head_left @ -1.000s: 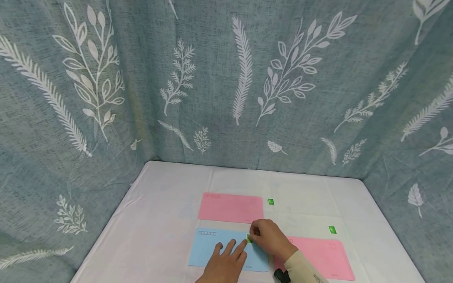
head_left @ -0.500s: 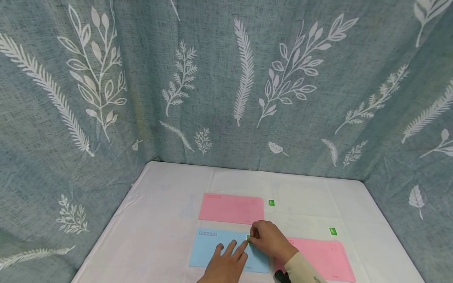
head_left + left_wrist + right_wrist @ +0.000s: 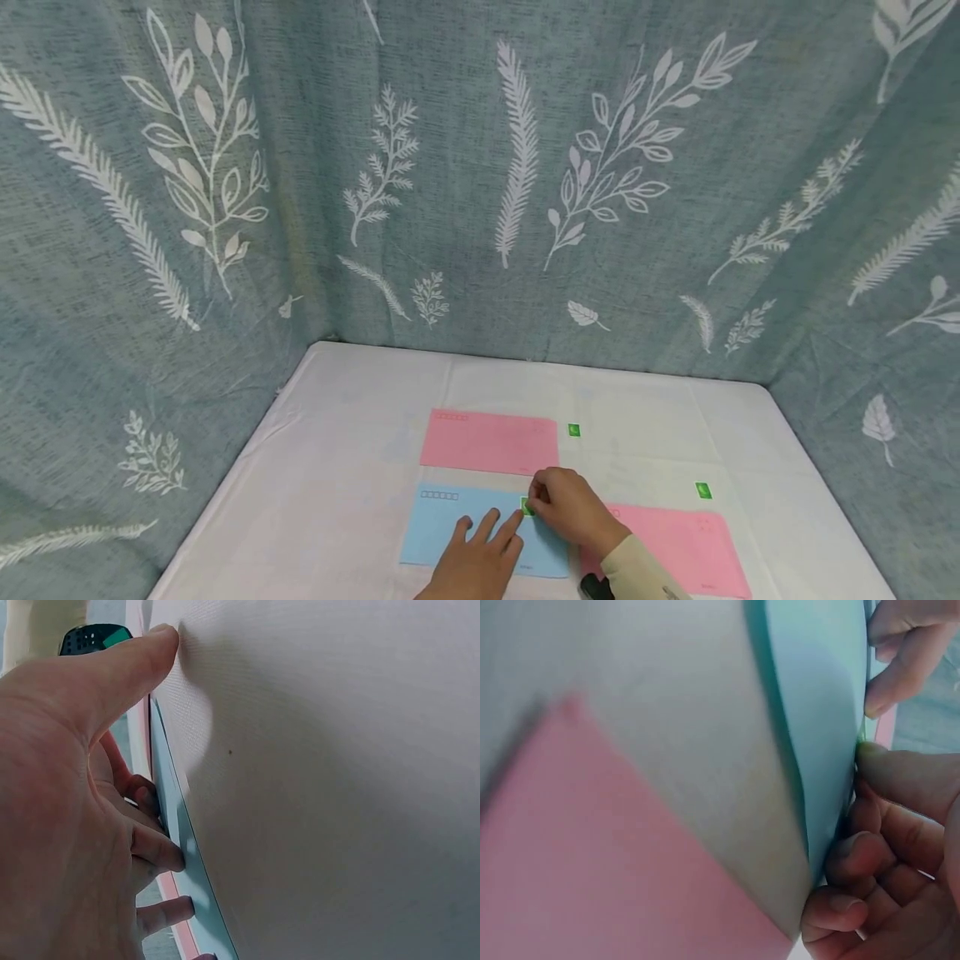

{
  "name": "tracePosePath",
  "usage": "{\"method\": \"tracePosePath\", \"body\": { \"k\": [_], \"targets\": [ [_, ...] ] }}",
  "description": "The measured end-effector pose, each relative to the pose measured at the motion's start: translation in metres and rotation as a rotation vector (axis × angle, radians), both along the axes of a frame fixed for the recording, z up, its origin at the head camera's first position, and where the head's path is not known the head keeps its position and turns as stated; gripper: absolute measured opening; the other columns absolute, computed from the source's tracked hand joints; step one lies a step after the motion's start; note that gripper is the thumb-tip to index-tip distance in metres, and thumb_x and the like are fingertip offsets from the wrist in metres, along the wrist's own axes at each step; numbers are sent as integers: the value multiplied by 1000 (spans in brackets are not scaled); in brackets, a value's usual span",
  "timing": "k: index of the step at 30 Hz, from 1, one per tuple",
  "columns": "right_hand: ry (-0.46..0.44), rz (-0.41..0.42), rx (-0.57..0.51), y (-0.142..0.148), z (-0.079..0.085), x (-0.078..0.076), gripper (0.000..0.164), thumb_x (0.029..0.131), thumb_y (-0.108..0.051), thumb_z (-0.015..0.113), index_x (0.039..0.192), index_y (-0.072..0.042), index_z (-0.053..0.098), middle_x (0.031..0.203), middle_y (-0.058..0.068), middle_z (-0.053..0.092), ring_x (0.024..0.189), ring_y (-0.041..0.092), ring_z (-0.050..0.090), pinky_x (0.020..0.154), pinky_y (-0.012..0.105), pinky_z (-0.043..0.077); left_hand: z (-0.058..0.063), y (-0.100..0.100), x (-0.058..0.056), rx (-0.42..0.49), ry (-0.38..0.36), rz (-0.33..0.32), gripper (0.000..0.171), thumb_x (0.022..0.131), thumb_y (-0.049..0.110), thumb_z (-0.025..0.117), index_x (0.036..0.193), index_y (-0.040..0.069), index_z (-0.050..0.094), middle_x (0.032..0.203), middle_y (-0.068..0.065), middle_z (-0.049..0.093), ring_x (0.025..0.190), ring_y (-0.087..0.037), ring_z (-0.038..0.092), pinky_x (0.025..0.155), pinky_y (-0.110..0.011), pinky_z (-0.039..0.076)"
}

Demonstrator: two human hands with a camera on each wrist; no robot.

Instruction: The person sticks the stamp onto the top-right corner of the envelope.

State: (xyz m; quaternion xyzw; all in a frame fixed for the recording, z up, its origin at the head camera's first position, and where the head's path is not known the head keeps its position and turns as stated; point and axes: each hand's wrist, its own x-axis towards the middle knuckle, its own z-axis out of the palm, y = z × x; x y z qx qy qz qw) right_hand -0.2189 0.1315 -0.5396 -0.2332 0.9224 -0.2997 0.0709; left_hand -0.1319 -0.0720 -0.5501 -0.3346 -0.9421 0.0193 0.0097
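A blue envelope (image 3: 442,533) lies flat on the white-covered table with a small green stamp (image 3: 527,505) at its upper right corner. My right hand (image 3: 573,504) pinches this stamp at its right side, thumb against it and the other fingers curled at the envelope's edge. With fingers spread, my left hand (image 3: 478,557) rests on the envelope, the index fingertip right at the stamp's lower edge. In the left wrist view the left thumb (image 3: 142,664) stretches out apart from the other fingers. The right wrist view shows the right thumb (image 3: 900,769) at a green sliver of the stamp.
A pink envelope (image 3: 487,443) lies beyond the blue one, with a green stamp (image 3: 573,430) to its right. Another pink envelope (image 3: 682,546) lies at the right, partly under the right forearm. A second loose stamp (image 3: 702,490) sits above it. A patterned curtain (image 3: 480,167) encloses the table.
Both hands stay at the stamp on the blue envelope, with only slight movement of the right fingers. The envelopes and loose stamps keep their places; the view shifts a little.
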Motion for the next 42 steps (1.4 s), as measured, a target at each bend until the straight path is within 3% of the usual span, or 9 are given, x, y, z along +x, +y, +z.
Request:
{"method": "tracePosePath", "body": {
  "k": [7,18,30,42],
  "targets": [
    [-12,-29,-21,1,-1,-1,17,94,-9,69,78,-15,68,65,-10,54,58,5,49,56,26,42,4,1,0,-22,-41,11,73,86,83,44,125,24,58,158,10,39,136,-18,42,93,-47,46],
    [-55,-60,-55,6,-5,-4,16,95,-13,67,80,-16,69,65,-11,56,59,6,50,57,26,42,-5,-2,1,-19,105,-31,67,88,79,49,123,24,62,155,8,43,132,-17,47,88,-42,49],
    [-33,-69,-51,3,-6,-3,19,90,-8,73,76,-17,64,63,-9,52,57,6,48,53,24,40,-3,-3,1,-22,77,-20,69,87,80,49,124,23,61,156,8,41,134,-16,44,90,-42,47],
    [-44,-48,-47,3,-6,-4,18,91,-10,74,77,-17,65,65,-10,54,58,5,49,54,24,41,-7,-5,2,0,140,-38,69,87,80,48,121,22,62,157,7,41,132,-15,47,87,-40,48]
  ]
}}
